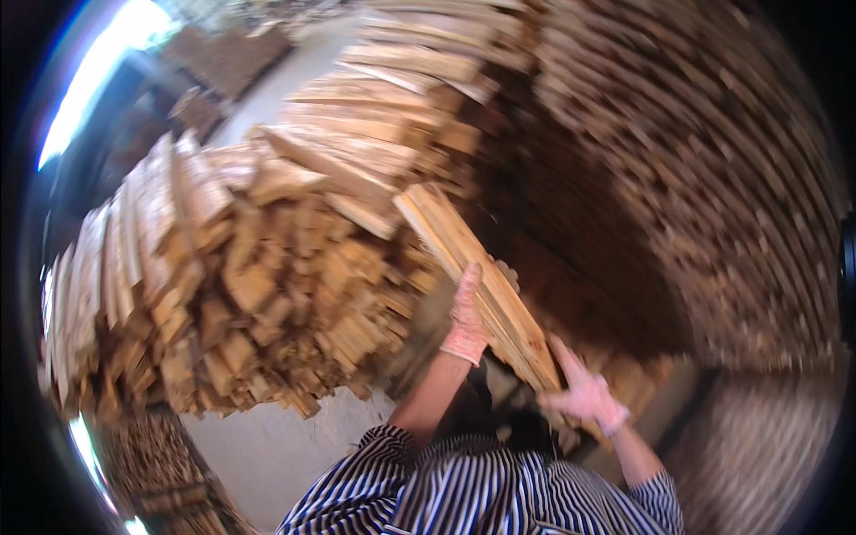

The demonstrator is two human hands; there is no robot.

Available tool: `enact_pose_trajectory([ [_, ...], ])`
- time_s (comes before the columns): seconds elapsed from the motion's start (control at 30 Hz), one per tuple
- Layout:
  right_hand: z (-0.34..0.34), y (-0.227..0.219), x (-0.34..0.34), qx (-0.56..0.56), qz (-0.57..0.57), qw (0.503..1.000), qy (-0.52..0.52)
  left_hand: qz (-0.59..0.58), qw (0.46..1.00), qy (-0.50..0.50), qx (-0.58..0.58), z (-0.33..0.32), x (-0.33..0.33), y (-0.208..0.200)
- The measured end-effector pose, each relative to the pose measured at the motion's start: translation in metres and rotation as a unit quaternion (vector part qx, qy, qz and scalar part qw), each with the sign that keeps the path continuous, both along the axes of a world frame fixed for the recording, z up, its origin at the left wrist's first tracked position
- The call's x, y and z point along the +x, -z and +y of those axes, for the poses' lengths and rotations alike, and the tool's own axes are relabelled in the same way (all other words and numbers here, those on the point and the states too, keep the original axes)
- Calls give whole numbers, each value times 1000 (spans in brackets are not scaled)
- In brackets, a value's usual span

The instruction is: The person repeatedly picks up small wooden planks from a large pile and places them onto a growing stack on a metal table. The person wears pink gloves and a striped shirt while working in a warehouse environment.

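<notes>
Both my hands, in pinkish work gloves, hold a bundle of long split wood pieces (481, 281) slanting in front of my body. Around its middle, on the left side, closes my left hand (467, 316), thumb along the top. My right hand (584, 392) grips the near right end, fingers along its side. The far end of the wood points up and left, close to the stacked firewood. How many pieces are in the bundle I cannot tell exactly.
A large curved stack of split firewood (267, 285) spreads on the left and ahead. On the right rises a tall wall of stacked wood (678, 160). More wood (629, 379) lies low beyond my right hand. Grey concrete floor (276, 455) shows at lower left, beside another pile (160, 468).
</notes>
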State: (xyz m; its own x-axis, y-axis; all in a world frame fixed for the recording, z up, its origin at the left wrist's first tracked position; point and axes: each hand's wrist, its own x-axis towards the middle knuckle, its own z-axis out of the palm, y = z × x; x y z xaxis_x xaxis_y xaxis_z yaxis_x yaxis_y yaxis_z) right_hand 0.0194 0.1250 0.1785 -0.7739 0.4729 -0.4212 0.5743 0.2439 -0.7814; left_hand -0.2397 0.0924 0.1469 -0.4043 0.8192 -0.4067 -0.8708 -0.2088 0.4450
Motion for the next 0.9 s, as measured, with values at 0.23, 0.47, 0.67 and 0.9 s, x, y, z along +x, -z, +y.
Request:
enact_pose_trajectory([
  [0.23, 7, 94, 47, -31, 84, 969, 229, 189, 960, 168, -124, -5, 142, 123],
  [0.47, 4, 253, 206, -95, -248, 926, 267, 505, 777, 350, -136, 1, 116, 245],
  [0.67, -57, 440, 302, 44, -396, 897, 190, 709, 329, 590, -204, 2, 70, 379],
  [0.9, -61, 560, 319, 148, -387, 899, 145, 767, 141, 606, -156, 19, 64, 514],
])
